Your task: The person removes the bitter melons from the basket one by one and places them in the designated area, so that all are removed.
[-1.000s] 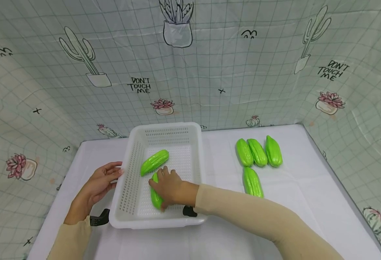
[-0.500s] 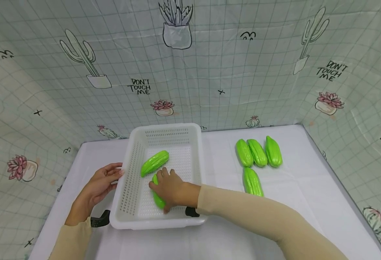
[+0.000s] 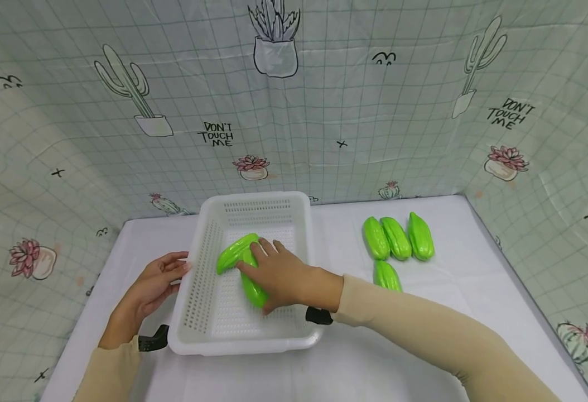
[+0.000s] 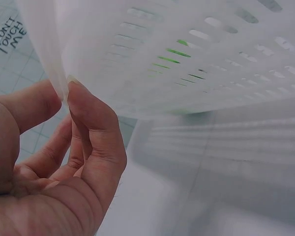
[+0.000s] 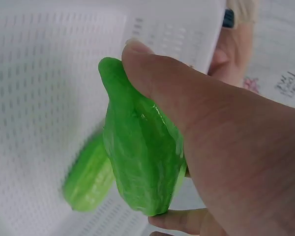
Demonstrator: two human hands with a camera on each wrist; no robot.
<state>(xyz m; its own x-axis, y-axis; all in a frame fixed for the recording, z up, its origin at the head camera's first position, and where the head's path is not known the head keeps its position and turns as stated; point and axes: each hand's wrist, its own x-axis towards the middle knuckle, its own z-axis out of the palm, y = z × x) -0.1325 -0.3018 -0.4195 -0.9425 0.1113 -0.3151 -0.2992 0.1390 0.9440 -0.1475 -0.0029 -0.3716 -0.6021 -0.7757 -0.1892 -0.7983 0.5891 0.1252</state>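
Observation:
A white perforated plastic basket (image 3: 244, 346) stands on the table. My left hand (image 3: 154, 286) pinches the basket's left rim between thumb and fingertip, which the left wrist view shows closely. Inside the basket, my right hand (image 3: 285, 274) grips a green, ridged, gourd-like vegetable (image 3: 254, 290). In the right wrist view, the thumb lies near its narrow end, and a finger touches the broad end. A second green gourd (image 3: 232, 255) lies slanted behind it in the basket, partly covered. Whether the held one touches it or the basket floor I cannot tell.
Several more green gourds lie on the white table (image 3: 475, 301) to the right: a row (image 3: 396, 239) at the back and one (image 3: 386, 276) in front, partly behind my right sleeve (image 3: 404, 312). A patterned cloth (image 3: 304, 111) hangs behind the table.
My right hand has moved away from me and slightly right, with the held gourd in it. Little of the left hand or the basket has shifted.

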